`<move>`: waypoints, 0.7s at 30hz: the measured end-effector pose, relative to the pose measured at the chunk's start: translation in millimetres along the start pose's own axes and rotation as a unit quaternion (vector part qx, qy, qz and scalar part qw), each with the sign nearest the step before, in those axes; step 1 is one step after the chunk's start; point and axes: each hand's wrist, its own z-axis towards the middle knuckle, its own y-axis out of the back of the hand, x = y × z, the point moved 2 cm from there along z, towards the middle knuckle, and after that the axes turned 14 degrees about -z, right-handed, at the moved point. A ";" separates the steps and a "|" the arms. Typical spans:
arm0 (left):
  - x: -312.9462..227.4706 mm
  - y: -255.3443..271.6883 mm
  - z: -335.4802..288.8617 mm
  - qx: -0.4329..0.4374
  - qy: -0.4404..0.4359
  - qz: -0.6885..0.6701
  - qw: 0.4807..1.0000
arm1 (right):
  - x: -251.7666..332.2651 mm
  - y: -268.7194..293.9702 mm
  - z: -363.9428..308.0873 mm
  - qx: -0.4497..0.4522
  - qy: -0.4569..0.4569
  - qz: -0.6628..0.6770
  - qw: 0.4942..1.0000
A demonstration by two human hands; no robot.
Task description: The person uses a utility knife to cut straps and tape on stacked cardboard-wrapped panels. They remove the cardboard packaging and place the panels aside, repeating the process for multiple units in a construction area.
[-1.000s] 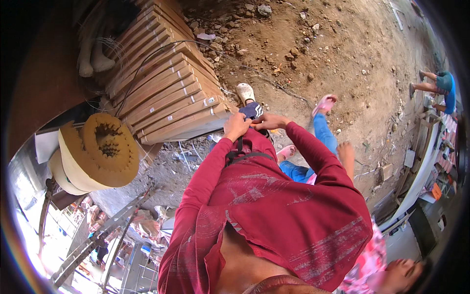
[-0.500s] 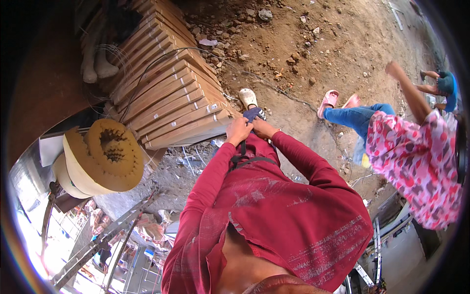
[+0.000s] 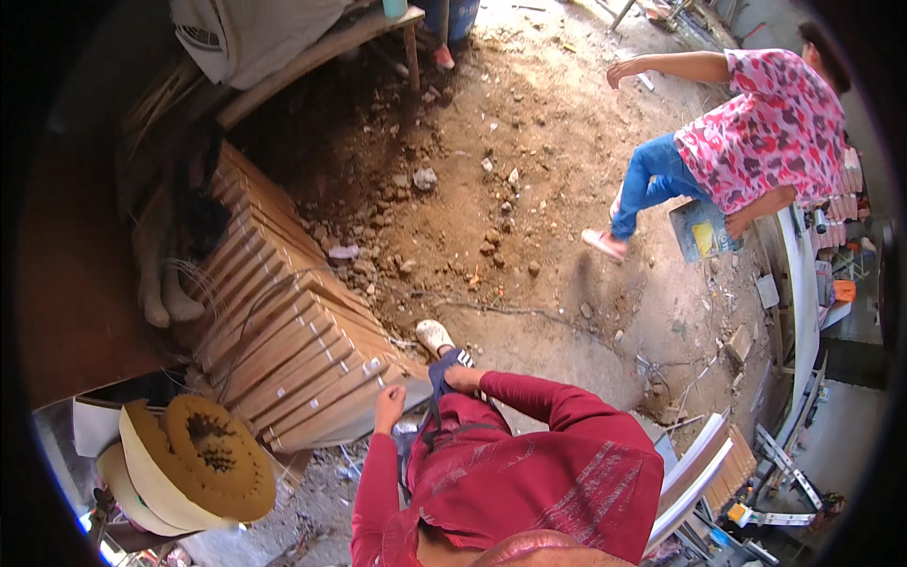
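My right hand [image 3: 463,379] is at my waist, its fingers closed on a dark blue cloth [image 3: 440,370] that hangs down the front of my dark red clothes. Part of that grip is hidden by the hand itself. My left hand [image 3: 388,407] is apart from the cloth, to its left, with curled fingers and nothing visible in them. It is nearest to the end of a long row of stacked brown boards or flat cartons [image 3: 312,354], wrapped with white strips. One white clog [image 3: 434,335] shows on my foot just beyond the cloth.
A cream-coloured object with a ragged yellow-brown face [image 3: 222,454] stands at left. Rubble [image 3: 424,180] and a dark cable [image 3: 491,307] lie on the dirt floor. A person in a pink patterned shirt [image 3: 770,142] walks at right. A wooden bench [image 3: 312,57] stands at far left.
My left hand has let go of the dark blue cloth and moved left; my right stays on it. The view has shifted, and the person in pink has stepped farther away.
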 end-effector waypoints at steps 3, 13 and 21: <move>-3.0 5.2 -4.8 -0.001 0.001 -0.018 1.000 | -28.9 -36.5 -4.6 0.071 -0.004 0.020 0.997; 34.7 23.5 -49.0 -0.059 0.062 -0.078 0.993 | 13.9 64.0 -33.1 0.013 -0.101 0.043 0.994; 94.5 41.2 -71.4 -0.089 0.037 0.076 0.992 | -38.9 28.3 -6.9 0.115 -0.016 0.112 0.987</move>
